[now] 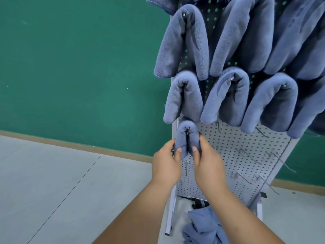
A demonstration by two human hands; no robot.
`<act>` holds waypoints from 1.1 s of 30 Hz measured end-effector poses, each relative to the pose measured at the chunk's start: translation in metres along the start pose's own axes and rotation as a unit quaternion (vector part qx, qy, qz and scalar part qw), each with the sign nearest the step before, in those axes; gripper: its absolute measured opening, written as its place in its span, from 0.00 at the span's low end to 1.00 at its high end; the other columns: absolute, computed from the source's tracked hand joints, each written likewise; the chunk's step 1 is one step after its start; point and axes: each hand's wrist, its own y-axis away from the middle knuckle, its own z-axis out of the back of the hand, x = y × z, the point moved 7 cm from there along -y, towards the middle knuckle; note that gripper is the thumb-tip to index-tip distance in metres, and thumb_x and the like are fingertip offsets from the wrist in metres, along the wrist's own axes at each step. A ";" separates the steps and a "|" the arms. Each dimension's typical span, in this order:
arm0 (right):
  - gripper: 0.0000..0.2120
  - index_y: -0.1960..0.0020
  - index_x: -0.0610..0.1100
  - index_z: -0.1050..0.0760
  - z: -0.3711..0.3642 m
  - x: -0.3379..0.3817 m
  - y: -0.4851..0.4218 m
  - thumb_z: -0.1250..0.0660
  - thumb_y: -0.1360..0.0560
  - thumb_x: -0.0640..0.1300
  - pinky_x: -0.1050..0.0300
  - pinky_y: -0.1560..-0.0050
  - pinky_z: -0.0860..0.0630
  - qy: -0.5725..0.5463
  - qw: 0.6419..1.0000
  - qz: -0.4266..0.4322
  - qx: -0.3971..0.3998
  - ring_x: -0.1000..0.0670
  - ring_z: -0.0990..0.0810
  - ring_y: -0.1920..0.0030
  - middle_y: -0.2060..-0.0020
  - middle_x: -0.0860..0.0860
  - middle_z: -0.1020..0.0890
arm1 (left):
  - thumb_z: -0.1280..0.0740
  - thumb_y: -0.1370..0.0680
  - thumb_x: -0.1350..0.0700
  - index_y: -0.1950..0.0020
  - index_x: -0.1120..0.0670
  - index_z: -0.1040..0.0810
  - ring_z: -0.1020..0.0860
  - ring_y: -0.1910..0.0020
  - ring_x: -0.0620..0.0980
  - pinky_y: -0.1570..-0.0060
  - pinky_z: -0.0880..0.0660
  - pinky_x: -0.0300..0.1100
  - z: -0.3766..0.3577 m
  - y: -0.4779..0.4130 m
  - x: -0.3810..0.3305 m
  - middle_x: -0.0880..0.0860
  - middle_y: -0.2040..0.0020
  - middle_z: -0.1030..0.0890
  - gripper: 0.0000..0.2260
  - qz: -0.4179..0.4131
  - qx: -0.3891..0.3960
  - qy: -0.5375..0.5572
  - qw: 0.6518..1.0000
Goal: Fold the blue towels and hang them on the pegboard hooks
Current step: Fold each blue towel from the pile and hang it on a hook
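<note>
Most of the job looks done. The upper part of the pegboard [228,143] is crowded with folded blue towels [182,97] draped over hooks in rows, each hanging as an upside-down U. Below those rows, at the pegboard's left edge, one more folded towel [187,136] sits over a hook, its two halves hanging down on either side of the metal tip.

Both hands are on this towel's lower ends. The left hand [167,164] pinches the left half between thumb and fingers, and the right hand [207,161] pinches the right half the same way, the two thumbs close together at the front. I judge they are evening out or settling the drape, so this towel is all but hung.

Work is left: several bare hooks [246,153] stick out across the pegboard's lower half, to the right of the held towel, and a loose heap of blue towels [202,226] lies unfolded on the floor [52,182] at the pegboard's foot, under the person's right forearm. How many are in the heap cannot be told.
</note>
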 end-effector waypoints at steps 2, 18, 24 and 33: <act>0.22 0.22 0.53 0.36 0.004 -0.001 0.005 0.41 0.15 0.50 0.44 0.55 0.20 0.034 0.999 0.021 0.013 0.45 0.19 0.51 0.46 0.51 0.18 | 0.34 0.16 0.50 0.41 0.44 0.19 0.17 0.51 0.43 0.47 0.20 0.46 -0.002 -0.001 0.005 0.41 0.51 0.15 0.06 0.001 0.009 -0.026 1.000; 0.32 0.14 0.46 0.50 0.003 -0.069 0.101 0.41 0.14 0.43 0.56 0.26 0.33 0.193 0.945 0.023 0.262 0.48 0.34 0.21 0.16 0.49 0.40 | 0.30 0.18 0.46 0.25 0.50 0.25 0.22 0.35 0.52 0.34 0.25 0.45 -0.018 0.074 0.043 0.49 0.31 0.20 0.22 0.032 0.334 -0.317 0.887; 0.27 0.21 0.46 0.36 0.025 -0.149 0.169 0.37 0.19 0.42 0.48 0.37 0.22 0.312 0.839 -0.041 0.444 0.42 0.22 0.33 0.29 0.45 0.24 | 0.31 0.18 0.44 0.24 0.46 0.27 0.24 0.33 0.52 0.33 0.26 0.48 -0.053 0.121 0.061 0.48 0.29 0.22 0.23 -0.002 0.420 -0.384 0.823; 0.29 0.18 0.55 0.37 0.063 -0.220 0.238 0.36 0.17 0.55 0.49 0.31 0.26 0.291 0.783 -0.155 0.528 0.43 0.27 0.27 0.23 0.45 0.29 | 0.34 0.17 0.48 0.23 0.47 0.29 0.24 0.33 0.57 0.35 0.25 0.53 -0.165 0.263 0.141 0.54 0.28 0.24 0.22 -0.016 0.557 -0.387 0.735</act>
